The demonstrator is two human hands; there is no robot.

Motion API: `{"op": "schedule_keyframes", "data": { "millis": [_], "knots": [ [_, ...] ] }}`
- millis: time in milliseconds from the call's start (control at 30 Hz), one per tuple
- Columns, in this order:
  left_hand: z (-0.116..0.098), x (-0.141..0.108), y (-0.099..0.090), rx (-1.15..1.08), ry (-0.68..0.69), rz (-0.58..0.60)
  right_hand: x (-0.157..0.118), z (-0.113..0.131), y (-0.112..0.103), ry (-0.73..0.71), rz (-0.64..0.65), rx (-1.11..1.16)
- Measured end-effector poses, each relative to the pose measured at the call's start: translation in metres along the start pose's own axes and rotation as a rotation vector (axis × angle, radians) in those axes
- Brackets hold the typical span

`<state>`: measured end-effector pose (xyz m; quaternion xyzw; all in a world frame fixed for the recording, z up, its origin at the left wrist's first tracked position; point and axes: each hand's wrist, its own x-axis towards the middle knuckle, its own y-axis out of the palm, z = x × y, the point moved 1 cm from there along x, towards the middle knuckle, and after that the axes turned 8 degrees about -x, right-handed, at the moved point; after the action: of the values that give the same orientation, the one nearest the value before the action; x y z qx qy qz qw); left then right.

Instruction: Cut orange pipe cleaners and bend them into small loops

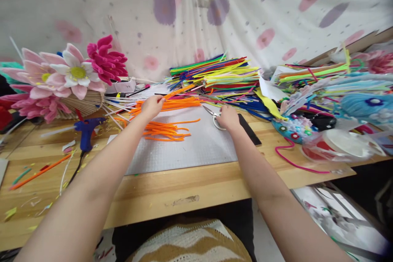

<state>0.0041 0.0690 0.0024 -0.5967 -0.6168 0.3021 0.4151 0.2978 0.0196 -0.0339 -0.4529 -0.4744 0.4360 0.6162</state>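
Note:
My left hand (152, 107) is closed in a pinch on orange pipe cleaners (179, 91), whose free ends point up and to the right. Right under it lies a thick bundle of orange pipe cleaners (181, 104). A smaller, looser pile of shorter orange pieces (167, 131) rests nearer to me on the grey cutting mat (190, 155). My right hand (229, 117) has its fingers curled on the handles of a pair of scissors (211, 111) at the mat's right side. The blades point left and away from me; the fingertips are partly hidden.
Bundles of coloured pipe cleaners (215, 71) are piled at the back. A blue glue gun (87, 131) and fuzzy flowers (73, 71) are on the left. A dark flat object (249, 129) lies beside my right hand; a clear plastic tub (334, 145) stands at right.

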Motion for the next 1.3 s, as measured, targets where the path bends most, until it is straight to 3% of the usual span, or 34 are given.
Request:
{"op": "schedule_keyframes", "data": {
  "millis": [133,233,300,400,600,700,767,867,933,1033,1133,1300],
  "knots": [
    [-0.021,-0.019,-0.008,0.156,-0.014,-0.027,-0.001,0.045,-0.023,-0.398,-0.283,0.117],
    [-0.038,-0.031,-0.007,0.166,0.110,0.025,-0.002,0.089,-0.026,-0.691,-0.308,0.074],
    [-0.043,-0.037,-0.007,0.139,0.199,0.053,0.002,0.110,-0.022,-0.736,-0.271,0.015],
    [-0.036,-0.043,-0.012,0.116,0.236,0.049,0.015,0.120,-0.014,-0.661,-0.151,-0.060],
    [0.004,-0.042,-0.025,0.084,0.099,0.116,0.037,0.104,-0.020,-0.452,-0.088,-0.017],
    [0.016,-0.039,-0.027,-0.030,0.109,0.111,0.044,0.100,-0.021,-0.368,-0.023,0.152],
    [0.020,-0.040,-0.028,-0.128,0.111,0.077,0.047,0.100,-0.021,-0.262,0.067,0.397],
    [0.015,-0.043,-0.025,-0.508,0.050,0.071,0.043,0.105,-0.018,-0.096,0.357,0.938],
    [0.006,-0.047,-0.018,-0.890,-0.084,0.131,0.034,0.113,-0.016,-0.061,0.606,1.252],
    [-0.012,-0.054,-0.002,-1.300,-0.220,0.177,0.019,0.125,-0.014,-0.097,0.835,1.445],
    [-0.023,-0.060,0.012,-1.461,-0.315,0.166,0.010,0.136,-0.012,-0.103,0.844,1.517],
    [-0.027,-0.066,0.023,-1.501,-0.339,0.218,0.005,0.149,-0.012,-0.036,0.684,1.646]
  ]
}}
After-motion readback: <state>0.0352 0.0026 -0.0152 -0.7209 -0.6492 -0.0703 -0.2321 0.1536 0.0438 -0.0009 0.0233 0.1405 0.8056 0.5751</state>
